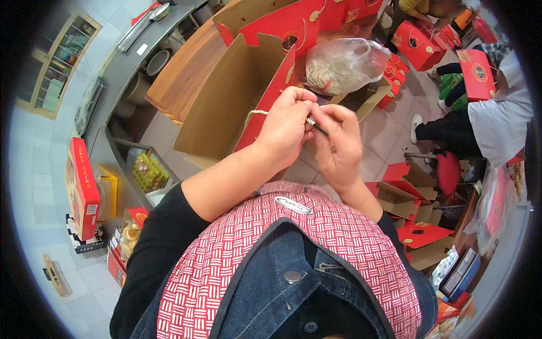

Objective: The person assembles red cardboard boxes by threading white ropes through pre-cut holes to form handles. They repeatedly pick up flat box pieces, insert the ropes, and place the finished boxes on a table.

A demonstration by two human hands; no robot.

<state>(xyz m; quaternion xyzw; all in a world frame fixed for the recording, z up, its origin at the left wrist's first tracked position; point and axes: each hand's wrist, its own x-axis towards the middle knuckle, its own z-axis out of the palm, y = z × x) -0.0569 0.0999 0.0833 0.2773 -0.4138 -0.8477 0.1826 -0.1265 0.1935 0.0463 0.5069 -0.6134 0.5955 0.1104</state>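
A cream twisted cord (258, 112) runs into my left hand (280, 124), whose fingers are closed on it. My right hand (342, 148) pinches the cord's other stretch, close against the left fingertips. A thin dark piece (319, 129) sticks out between the two hands; whether it belongs to the cord I cannot make out. Just beyond my hands stands an open red cardboard box (226, 99) with a bare brown inside, on the wooden table. A clear plastic bag (344, 65) full of pale cords lies behind my right hand.
More red boxes stand on the wooden table (189, 68) and on the floor. Flattened or open red boxes (420, 234) lie to my right. At the far right, a person (497, 113) carries a red box, and another person works behind. A grey counter (121, 70) lines the left.
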